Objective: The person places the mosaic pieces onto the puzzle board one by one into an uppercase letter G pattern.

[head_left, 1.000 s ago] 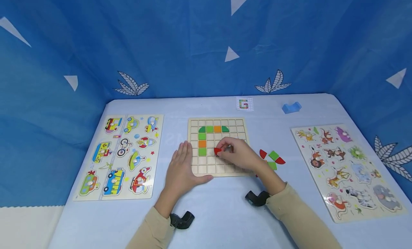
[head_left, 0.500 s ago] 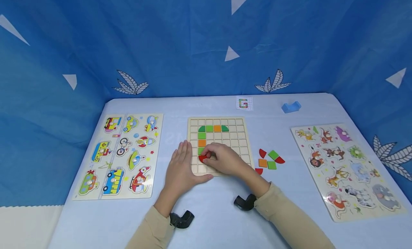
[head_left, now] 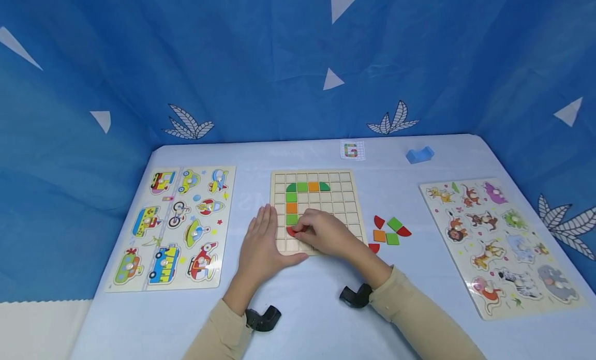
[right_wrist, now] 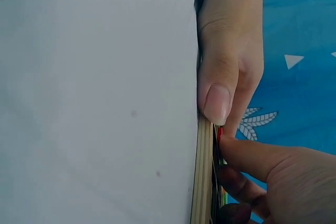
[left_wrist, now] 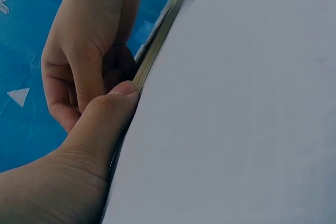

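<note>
two hands (head_left: 263, 243), one grid board (head_left: 326, 221), two puzzles (head_left: 177, 199), six loose tiles (head_left: 379, 236)

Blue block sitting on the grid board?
No, the blue block lies apart from the grid board, beyond its far right corner.

Pale-covered counter (head_left: 312, 308)
On it: wooden grid board (head_left: 342, 209), vehicle puzzle (head_left: 176, 237), animal puzzle (head_left: 501, 236), pattern card (head_left: 352, 150), blue block (head_left: 420, 155), loose tiles (head_left: 392, 239).

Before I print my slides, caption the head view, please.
Right hand pinches a red piece at the grid board, left hand at its corner.
</note>
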`<state>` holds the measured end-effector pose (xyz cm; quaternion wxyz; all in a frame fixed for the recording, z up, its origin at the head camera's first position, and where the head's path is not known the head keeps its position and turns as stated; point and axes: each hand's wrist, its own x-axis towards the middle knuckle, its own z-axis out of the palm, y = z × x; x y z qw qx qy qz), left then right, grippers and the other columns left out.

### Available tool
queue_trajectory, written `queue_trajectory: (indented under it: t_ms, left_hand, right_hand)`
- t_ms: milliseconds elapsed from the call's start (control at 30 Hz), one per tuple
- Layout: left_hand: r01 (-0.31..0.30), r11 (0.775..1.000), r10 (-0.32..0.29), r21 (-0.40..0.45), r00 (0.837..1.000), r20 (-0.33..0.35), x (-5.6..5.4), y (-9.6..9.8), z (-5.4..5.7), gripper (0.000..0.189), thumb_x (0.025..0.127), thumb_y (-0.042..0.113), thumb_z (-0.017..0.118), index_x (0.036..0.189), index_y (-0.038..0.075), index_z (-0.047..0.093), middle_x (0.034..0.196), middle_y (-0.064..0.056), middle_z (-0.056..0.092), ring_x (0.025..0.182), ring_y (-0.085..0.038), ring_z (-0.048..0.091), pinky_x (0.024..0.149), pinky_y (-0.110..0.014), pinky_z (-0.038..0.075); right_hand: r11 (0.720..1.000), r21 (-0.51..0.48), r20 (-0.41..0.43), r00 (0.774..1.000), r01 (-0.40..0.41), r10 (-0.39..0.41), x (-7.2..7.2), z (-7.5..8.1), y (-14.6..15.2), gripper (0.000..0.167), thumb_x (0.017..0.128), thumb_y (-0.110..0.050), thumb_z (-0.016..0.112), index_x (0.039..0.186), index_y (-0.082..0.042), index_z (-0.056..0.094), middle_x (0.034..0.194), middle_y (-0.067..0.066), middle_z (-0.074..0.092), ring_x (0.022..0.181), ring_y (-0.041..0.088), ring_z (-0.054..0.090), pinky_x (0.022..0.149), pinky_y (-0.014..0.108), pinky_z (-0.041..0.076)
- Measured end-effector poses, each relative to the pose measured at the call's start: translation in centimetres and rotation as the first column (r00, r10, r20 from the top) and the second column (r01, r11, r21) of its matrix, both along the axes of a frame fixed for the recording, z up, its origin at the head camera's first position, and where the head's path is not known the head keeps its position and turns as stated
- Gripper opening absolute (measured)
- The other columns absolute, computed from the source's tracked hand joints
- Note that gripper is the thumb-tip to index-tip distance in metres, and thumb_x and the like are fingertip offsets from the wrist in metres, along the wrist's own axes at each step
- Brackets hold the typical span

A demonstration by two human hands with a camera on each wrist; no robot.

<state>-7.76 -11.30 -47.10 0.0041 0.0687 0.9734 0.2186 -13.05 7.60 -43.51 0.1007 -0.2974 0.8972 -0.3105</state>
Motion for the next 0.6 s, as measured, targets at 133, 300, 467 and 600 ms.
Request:
queue_trajectory:
  t_ms: [133,300,467,600]
  left_hand:
    - [-0.004,1.000,0.004,-0.001,1.000,0.011,-0.1,0.1,-0.1,0.133,0.065,0.084,0.066,0.158,0.001,0.016,0.167,-0.012,0.011,0.156,-0.025,0.006,0.127,-0.044,0.014]
    - [-0.016,1.000,0.016,0.001,1.000,0.019,-0.2,0.1,-0.2,0.135,0.064,0.084,0.067,0.158,0.002,0.016,0.167,-0.011,0.011,0.157,-0.025,0.005,0.127,-0.043,0.014]
    - [-0.019,1.000,0.019,0.007,1.000,0.017,-0.1,0.2,-0.2,0.135,0.063,0.084,0.068,0.158,0.003,0.016,0.168,-0.011,0.011,0.157,-0.025,0.006,0.127,-0.044,0.014]
    - [-0.015,1.000,0.015,0.013,1.000,0.010,-0.1,0.2,-0.2,0.134,0.064,0.083,0.068,0.158,0.003,0.017,0.167,-0.011,0.012,0.157,-0.026,0.006,0.127,-0.045,0.014]
  right_hand:
    - [0.999,0.004,0.033,0.999,0.032,-0.032,0.3,0.4,1.1,0.015,0.089,-0.021,0.075,0.104,-0.021,0.075,0.091,-0.013,0.064,0.081,0.005,0.056,0.075,0.023,0.051]
    - [0.990,0.024,0.058,0.988,0.141,-0.142,0.4,1.0,3.9,0.018,0.090,-0.024,0.074,0.108,-0.023,0.072,0.087,-0.012,0.059,0.081,0.010,0.054,0.074,0.026,0.048]
    - [0.969,0.047,0.048,0.968,0.245,-0.247,0.4,1.6,7.8,0.024,0.089,-0.023,0.075,0.113,-0.020,0.071,0.091,-0.008,0.061,0.077,0.013,0.052,0.067,0.027,0.047]
    - [0.934,0.094,0.018,0.938,0.344,-0.347,0.3,1.7,11.1,0.027,0.089,-0.021,0.075,0.115,-0.016,0.070,0.098,-0.001,0.063,0.081,0.017,0.054,0.068,0.030,0.049]
